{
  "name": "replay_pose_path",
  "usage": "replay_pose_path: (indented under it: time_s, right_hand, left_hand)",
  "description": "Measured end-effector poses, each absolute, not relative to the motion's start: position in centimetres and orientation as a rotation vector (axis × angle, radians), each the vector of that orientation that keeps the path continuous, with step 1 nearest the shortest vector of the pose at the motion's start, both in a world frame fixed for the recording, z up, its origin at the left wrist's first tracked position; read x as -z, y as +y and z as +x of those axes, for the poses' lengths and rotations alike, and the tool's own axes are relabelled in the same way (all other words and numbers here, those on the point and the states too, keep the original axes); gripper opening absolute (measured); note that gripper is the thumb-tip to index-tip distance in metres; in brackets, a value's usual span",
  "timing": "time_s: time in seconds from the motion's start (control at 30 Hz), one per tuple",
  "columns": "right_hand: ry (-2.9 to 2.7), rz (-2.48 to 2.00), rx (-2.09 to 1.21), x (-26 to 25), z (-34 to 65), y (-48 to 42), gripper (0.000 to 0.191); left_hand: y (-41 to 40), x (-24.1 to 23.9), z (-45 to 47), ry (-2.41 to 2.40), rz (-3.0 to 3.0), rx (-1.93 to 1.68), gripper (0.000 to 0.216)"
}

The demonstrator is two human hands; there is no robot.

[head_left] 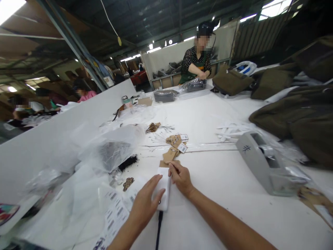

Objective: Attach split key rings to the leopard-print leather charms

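Note:
My left hand (144,204) lies flat, fingers stretched, on the left side of a small white rectangular box (164,189) on the white table (223,180). My right hand (180,177) rests at the box's upper right corner, fingers curled against its edge. A black cord (158,229) runs from the box's near end toward me. Just beyond the box lie brown cardboard tags (170,154) and white printed tags (182,148).
A grey tape dispenser (265,166) stands to the right. Clear plastic bags (111,147) and barcode label sheets (114,215) lie left. Dark olive garments (301,118) pile at the right. A person (197,60) handles a bagged item at the far end; others sit behind a white divider (65,128).

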State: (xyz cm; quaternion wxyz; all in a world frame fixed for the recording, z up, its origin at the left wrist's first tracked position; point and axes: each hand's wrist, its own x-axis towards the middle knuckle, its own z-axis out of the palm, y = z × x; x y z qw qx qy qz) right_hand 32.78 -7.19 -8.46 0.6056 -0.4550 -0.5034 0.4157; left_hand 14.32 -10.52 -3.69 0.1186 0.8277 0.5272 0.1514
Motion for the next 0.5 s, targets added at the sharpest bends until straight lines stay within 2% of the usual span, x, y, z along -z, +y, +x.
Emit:
replay_pose_path:
  time_s: [0.13,0.3,0.4,0.5]
  right_hand:
    - [-1.183,-1.103,-0.879,6.8,33.9,-9.3,0.035]
    - [-1.399,-1.297,-0.756,4.4,37.7,-17.1,0.03]
    - [-1.416,-1.564,-0.587,5.5,41.3,-24.4,0.03]
    - [-1.387,-1.799,-0.383,8.8,44.8,-31.4,0.032]
  left_hand:
    - [-12.6,6.6,15.9,1.461,2.551,-0.471,0.067]
    - [-12.7,7.8,15.6,1.504,2.516,-0.555,0.069]
    - [-13.4,7.3,15.7,1.546,2.514,-0.515,0.068]
    - [-14.4,6.7,15.8,1.564,2.516,-0.538,0.066]
